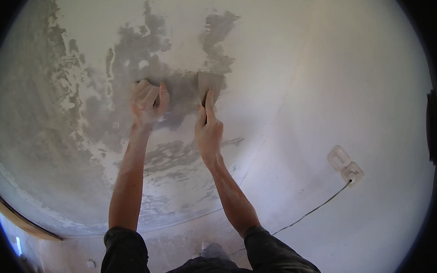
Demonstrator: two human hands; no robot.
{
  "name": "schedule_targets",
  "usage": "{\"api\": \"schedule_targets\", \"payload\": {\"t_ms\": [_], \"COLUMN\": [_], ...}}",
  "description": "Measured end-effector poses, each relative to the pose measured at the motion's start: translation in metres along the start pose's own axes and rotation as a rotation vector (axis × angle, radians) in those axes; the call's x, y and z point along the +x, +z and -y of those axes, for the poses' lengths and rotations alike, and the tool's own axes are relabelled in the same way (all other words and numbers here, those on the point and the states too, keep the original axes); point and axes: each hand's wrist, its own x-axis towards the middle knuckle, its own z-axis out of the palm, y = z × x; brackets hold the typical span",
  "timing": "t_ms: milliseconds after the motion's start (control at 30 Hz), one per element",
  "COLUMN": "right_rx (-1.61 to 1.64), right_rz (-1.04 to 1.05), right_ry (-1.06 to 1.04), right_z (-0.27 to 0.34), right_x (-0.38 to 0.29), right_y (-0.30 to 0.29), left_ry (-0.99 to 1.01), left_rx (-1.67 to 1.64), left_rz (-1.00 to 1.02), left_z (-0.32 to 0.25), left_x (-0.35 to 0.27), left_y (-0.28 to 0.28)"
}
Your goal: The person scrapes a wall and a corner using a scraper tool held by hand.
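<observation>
Before me is a wall (259, 55) with pale plaster and rough grey patches. My right hand (210, 131) grips a putty knife (210, 84), its index finger stretched along the broad blade, which lies at the wall beside a grey patch. To the left, my left hand (148, 101) is raised at the wall with curled fingers and the thumb pointing up. A dark edge shows between its thumb and fingers; what this is, I cannot tell. Whitish dust or plaster coats both hands and forearms.
At the right, a wall socket (352, 173) holds a plug, and its cable (311, 212) hangs down leftward. A second white fitting (338, 158) sits beside it. The floor (171, 244) shows below the wall. A wooden edge (26, 219) runs at the lower left.
</observation>
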Motion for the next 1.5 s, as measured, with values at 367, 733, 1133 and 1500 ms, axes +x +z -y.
{"api": "schedule_targets", "payload": {"t_ms": [367,733,1133,1500], "right_rx": [0.014,-0.040,-0.015,0.064], "right_rz": [-0.079,-0.006,0.009,-0.034], "right_ry": [-0.094,-0.061,-0.056,-0.079], "right_z": [-0.005,0.004,-0.007,0.000], "right_x": [0.024,0.018,0.001,0.005], "right_y": [-0.002,-0.007,-0.004,0.001], "left_ry": [0.043,0.047,0.044,0.036], "left_rx": [-0.026,-0.014,-0.020,-0.007], "left_rz": [-0.048,-0.031,-0.018,-0.021], "left_z": [0.004,0.002,0.004,0.004], "left_x": [-0.002,-0.003,-0.002,-0.001], "left_y": [0.007,0.005,0.004,0.000]}}
